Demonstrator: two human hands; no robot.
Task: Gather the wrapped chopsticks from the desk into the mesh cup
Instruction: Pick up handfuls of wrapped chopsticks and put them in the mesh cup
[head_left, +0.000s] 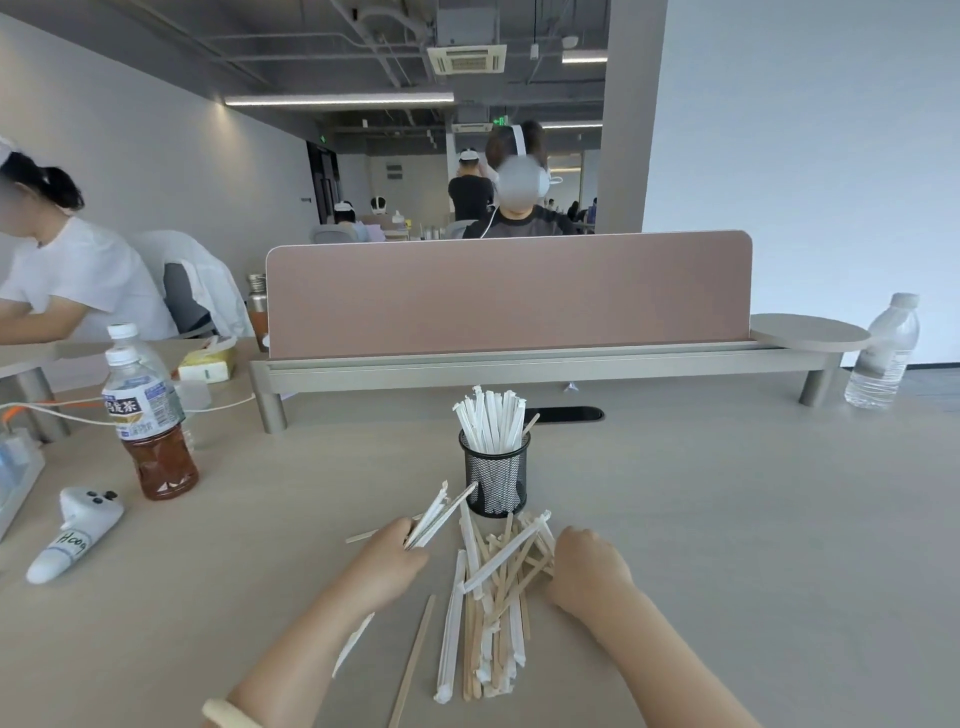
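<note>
A black mesh cup (496, 480) stands upright at the desk's middle, packed with several white wrapped chopsticks (491, 418). In front of it lies a loose pile (493, 603) of white wrapped chopsticks mixed with bare wooden sticks. My left hand (387, 564) is shut on a few wrapped chopsticks (434, 514), their tips angled up toward the cup's left side. Resting at the pile's right edge, my right hand (587, 569) has its fingers curled against the sticks; what it grips is hidden. One bare wooden stick (413, 660) lies apart, left of the pile.
A tea bottle (148, 415) and a white controller (75, 535) sit at the left. A pink divider (509, 293) on a low shelf crosses the back of the desk, with a water bottle (883, 353) at far right. Other people sit behind and to the left.
</note>
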